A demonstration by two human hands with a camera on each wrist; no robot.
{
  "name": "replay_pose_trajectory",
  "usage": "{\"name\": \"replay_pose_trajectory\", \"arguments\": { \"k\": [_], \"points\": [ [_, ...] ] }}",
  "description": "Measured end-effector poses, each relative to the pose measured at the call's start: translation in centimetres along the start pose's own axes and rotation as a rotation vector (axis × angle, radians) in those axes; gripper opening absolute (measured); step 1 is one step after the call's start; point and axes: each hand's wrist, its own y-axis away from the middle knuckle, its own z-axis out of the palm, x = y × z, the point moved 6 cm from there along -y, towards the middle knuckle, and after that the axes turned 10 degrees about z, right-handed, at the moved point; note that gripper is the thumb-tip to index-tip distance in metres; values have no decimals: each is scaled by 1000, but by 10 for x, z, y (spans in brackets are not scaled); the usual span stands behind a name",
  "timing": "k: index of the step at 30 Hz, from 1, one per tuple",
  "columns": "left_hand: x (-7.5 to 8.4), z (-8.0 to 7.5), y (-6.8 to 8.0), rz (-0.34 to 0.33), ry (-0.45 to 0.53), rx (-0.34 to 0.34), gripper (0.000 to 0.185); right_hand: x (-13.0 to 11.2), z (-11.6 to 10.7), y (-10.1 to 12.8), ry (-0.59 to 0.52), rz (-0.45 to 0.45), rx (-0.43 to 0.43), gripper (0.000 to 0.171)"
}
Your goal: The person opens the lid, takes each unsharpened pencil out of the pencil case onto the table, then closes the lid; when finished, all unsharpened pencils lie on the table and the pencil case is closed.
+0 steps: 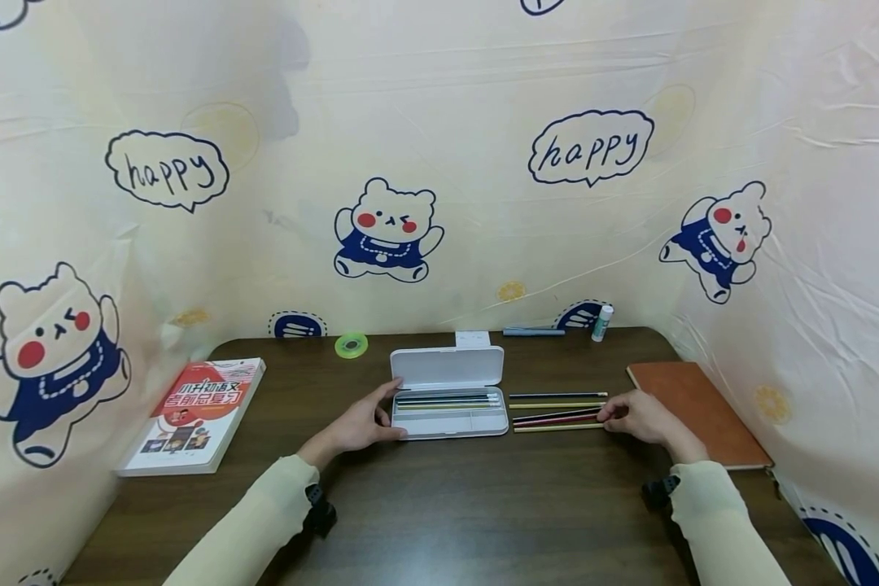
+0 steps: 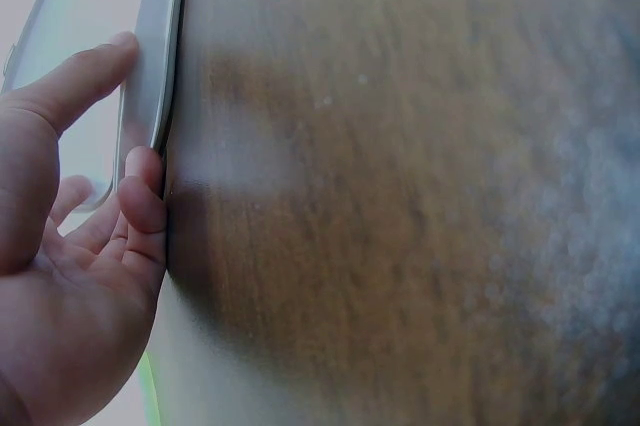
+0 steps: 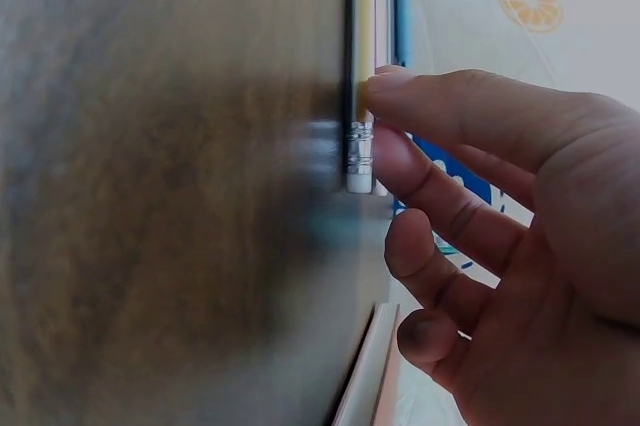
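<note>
A white pencil case (image 1: 450, 425) lies on the table with its lid (image 1: 447, 366) raised at the back. Inside its rear compartment are several pencils (image 1: 439, 401). At the case's left end, my left hand (image 1: 362, 419) holds the side between thumb and fingers; the left wrist view shows the thumb (image 2: 85, 81) on the case edge. Right of the case lie several pencils (image 1: 557, 405), dark, yellow and red, roughly parallel. My right hand (image 1: 645, 419) pinches at the right ends of the nearer ones; in the right wrist view its thumb touches a yellow pencil (image 3: 364, 56) above the ferrule.
On the left lies a thick book (image 1: 198, 415), and on the right a brown notebook (image 1: 696, 411). Along the back are a green tape roll (image 1: 352, 346), a white piece (image 1: 472, 339) behind the lid, a blue pen (image 1: 533, 332) and an upright glue stick (image 1: 601, 323).
</note>
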Motion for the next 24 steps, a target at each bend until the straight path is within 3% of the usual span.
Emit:
{"name": "replay_pose_trajectory", "arguments": {
  "k": [12, 24],
  "points": [
    [1, -1, 2, 1, -8, -5, 97, -36, -4, -7, -83, -61, -6, 13],
    [-1, 0, 1, 3, -8, 0, 97, -94, 20, -23, -75, -170, -12, 18]
  ]
}}
